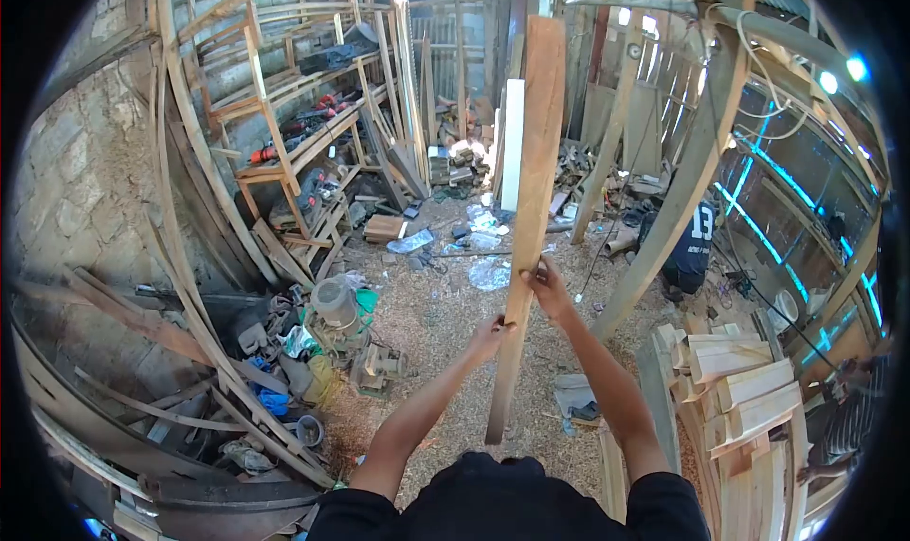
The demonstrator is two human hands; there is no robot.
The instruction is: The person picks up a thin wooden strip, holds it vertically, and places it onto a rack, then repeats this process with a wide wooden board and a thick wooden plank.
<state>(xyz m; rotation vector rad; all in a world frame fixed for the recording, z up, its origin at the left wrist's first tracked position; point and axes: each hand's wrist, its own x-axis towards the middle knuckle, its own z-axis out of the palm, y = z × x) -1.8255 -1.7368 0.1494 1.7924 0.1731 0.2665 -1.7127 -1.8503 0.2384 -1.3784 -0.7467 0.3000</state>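
A long brown wooden plank (540,152) stands nearly upright in front of me, leaning slightly, its lower end near my body. My left hand (491,334) grips its left edge at about waist height, fingers closed on the wood. A little higher, my right hand (548,287) holds the right edge, with the thumb on the near face and the other fingers partly hidden. Behind the plank, a white board (513,143) stands upright at its left side.
Wood shavings cover the floor (427,304). At left are a wooden shelf (303,138) with tools and a machine (379,366). A slanted post (678,200) and stacked timber (744,389) stand at right. One person (687,242) crouches beyond the post; another (848,427) is at the right edge.
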